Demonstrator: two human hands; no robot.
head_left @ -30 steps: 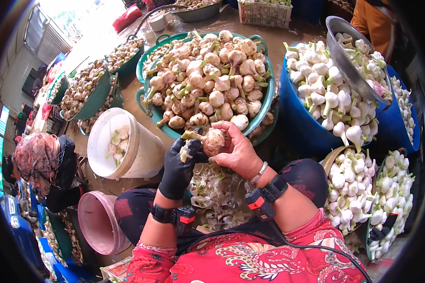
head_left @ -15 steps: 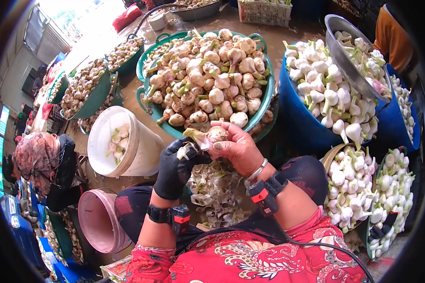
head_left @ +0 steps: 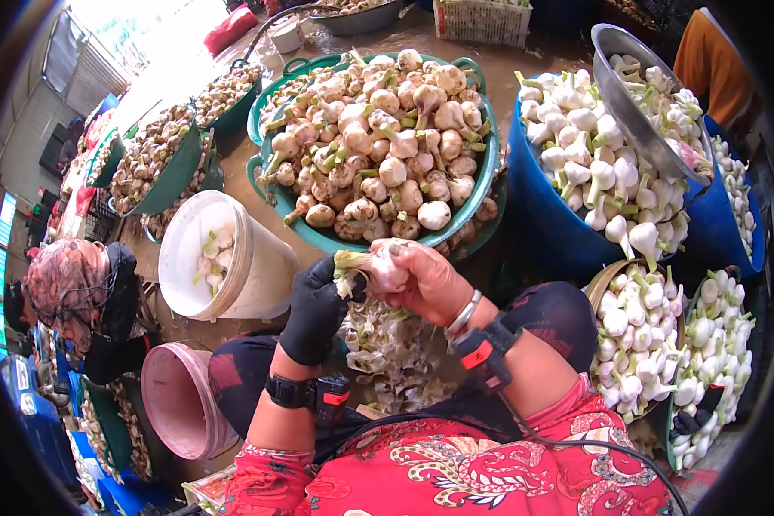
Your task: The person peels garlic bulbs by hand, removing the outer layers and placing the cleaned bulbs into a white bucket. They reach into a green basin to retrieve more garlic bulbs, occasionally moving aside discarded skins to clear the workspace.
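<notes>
A garlic bulb [head_left: 387, 270] with a pinkish skin and a frayed greenish stem is held between both hands, just in front of a heaped green basin. My left hand [head_left: 314, 305], in a black glove, is closed around the stem side. Bare fingers of my right hand [head_left: 434, 284] wrap the bulb from the right. Below the hands lies a pile of papery garlic peels [head_left: 391, 353]. The green basin [head_left: 271, 193] is full of unpeeled, soil-marked garlic bulbs [head_left: 378, 138].
To the left stand a white bucket [head_left: 262, 275] with a few bulbs inside and a pink bucket [head_left: 176, 400]. Blue tubs [head_left: 533, 211] of cleaned white garlic stand at right, with a metal bowl [head_left: 606, 52] on top. Another person [head_left: 77, 292] sits at left.
The garlic bulb has turned in my hands, and its pinkish inner skin now shows. My right fingers have curled round it, and my left hand has come up slightly toward the stem.
</notes>
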